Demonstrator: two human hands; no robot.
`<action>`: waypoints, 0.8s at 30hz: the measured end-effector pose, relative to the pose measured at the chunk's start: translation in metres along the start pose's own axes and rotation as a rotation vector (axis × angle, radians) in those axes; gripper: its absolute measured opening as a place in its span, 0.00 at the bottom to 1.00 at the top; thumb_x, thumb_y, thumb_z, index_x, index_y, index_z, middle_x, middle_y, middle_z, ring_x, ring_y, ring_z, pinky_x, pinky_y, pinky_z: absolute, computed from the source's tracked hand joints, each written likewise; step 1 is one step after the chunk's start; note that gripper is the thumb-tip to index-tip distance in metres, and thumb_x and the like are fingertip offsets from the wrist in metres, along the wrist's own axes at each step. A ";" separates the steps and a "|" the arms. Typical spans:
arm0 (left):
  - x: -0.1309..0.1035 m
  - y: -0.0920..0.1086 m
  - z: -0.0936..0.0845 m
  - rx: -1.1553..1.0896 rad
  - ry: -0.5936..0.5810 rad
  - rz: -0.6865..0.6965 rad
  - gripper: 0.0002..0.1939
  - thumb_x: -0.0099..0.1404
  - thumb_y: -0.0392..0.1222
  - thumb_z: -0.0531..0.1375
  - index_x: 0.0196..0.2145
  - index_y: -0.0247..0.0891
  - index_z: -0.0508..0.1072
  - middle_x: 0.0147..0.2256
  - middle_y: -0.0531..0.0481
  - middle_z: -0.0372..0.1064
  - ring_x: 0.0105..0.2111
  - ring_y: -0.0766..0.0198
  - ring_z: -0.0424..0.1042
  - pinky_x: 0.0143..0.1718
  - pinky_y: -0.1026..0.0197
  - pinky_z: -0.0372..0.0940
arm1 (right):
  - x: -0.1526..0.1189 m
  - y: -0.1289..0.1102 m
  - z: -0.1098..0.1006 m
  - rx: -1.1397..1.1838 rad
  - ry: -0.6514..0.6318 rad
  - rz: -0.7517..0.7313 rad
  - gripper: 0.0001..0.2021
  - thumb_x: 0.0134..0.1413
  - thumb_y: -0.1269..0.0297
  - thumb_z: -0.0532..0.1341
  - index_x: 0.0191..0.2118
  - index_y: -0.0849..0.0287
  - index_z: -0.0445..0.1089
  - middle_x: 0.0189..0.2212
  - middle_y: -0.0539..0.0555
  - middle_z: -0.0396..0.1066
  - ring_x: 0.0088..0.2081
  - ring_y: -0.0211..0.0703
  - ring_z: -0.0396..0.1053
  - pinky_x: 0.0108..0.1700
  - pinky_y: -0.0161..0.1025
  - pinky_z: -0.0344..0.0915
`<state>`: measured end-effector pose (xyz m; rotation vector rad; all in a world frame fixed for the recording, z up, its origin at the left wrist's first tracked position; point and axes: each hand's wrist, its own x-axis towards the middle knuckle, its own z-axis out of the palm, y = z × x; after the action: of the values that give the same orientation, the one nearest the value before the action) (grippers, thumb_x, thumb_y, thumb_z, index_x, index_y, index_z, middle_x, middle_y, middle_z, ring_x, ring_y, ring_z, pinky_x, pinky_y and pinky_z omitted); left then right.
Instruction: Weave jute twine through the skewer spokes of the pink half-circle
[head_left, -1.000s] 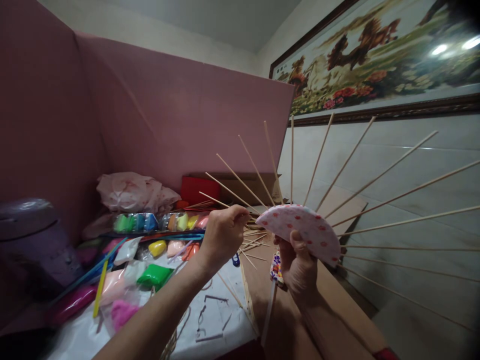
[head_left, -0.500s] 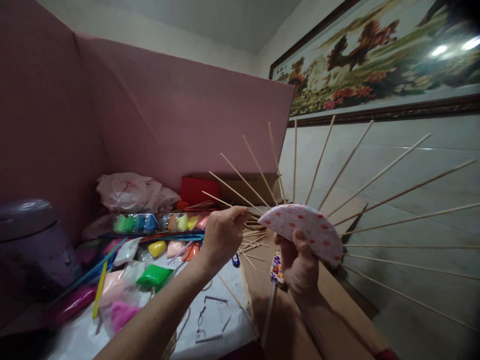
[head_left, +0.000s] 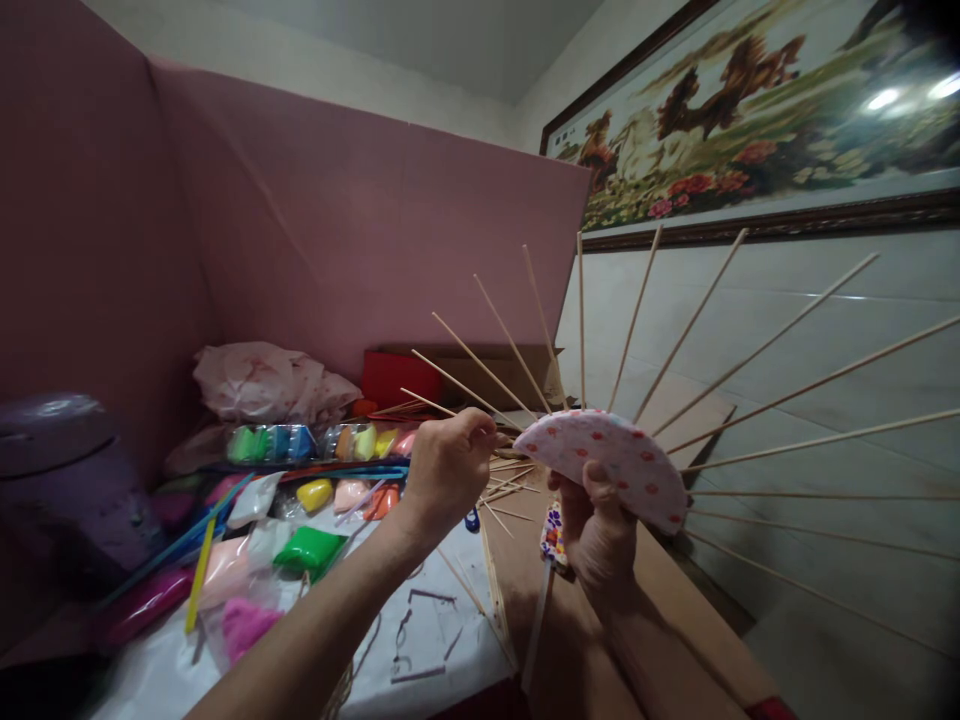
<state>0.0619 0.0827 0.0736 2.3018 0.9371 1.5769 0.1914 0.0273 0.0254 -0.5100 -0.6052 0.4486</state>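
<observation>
A pink partition and tiled wall [head_left: 825, 360] back my work. My right hand [head_left: 600, 535] grasps the spotted half-disc [head_left: 600, 455], its fanned sticks [head_left: 682, 325] swung slightly leftward since before. My left hand [head_left: 448, 470] is closed at the leftmost stick [head_left: 426, 402], grip unclear. Bare brown board [head_left: 577, 640] lies below, its edge rightward.

To your right, a framed horse picture [head_left: 720, 130] hangs on the tiled wall [head_left: 885, 350]. Ahead, you see a pink panel [head_left: 360, 210] behind a crumpled pink bundle [head_left: 274, 385]. At your left, a purple lidded container [head_left: 67, 490] stands near a yellow strip [head_left: 200, 578] and a green packet [head_left: 310, 550].
</observation>
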 end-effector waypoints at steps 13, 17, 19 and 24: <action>-0.001 0.000 0.000 -0.097 -0.025 -0.042 0.04 0.55 0.36 0.59 0.25 0.37 0.73 0.18 0.52 0.68 0.19 0.68 0.64 0.21 0.67 0.53 | 0.000 -0.003 0.004 0.013 -0.007 -0.004 0.13 0.38 0.65 0.67 0.34 0.57 0.67 0.23 0.44 0.65 0.23 0.34 0.63 0.25 0.34 0.63; -0.002 0.003 0.001 -0.077 -0.010 -0.057 0.03 0.54 0.36 0.60 0.24 0.38 0.73 0.17 0.53 0.67 0.18 0.69 0.62 0.20 0.67 0.52 | 0.000 -0.003 0.003 0.000 -0.034 -0.042 0.14 0.40 0.65 0.66 0.37 0.55 0.67 0.24 0.44 0.65 0.23 0.34 0.63 0.24 0.34 0.62; -0.002 0.004 0.002 -0.074 -0.001 -0.067 0.03 0.53 0.37 0.60 0.24 0.37 0.73 0.17 0.53 0.66 0.18 0.69 0.62 0.20 0.67 0.52 | -0.001 -0.001 0.002 -0.002 -0.036 -0.045 0.12 0.40 0.65 0.66 0.34 0.56 0.66 0.24 0.44 0.65 0.23 0.34 0.63 0.25 0.34 0.63; -0.002 0.005 0.002 -0.072 0.010 -0.076 0.04 0.52 0.38 0.62 0.23 0.37 0.72 0.18 0.53 0.67 0.18 0.68 0.63 0.20 0.66 0.53 | -0.001 0.001 0.000 -0.023 0.003 -0.021 0.12 0.39 0.63 0.67 0.32 0.56 0.65 0.23 0.44 0.66 0.22 0.33 0.63 0.25 0.35 0.63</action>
<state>0.0654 0.0775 0.0733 2.1857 0.9422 1.5665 0.1910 0.0275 0.0244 -0.5262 -0.6125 0.4214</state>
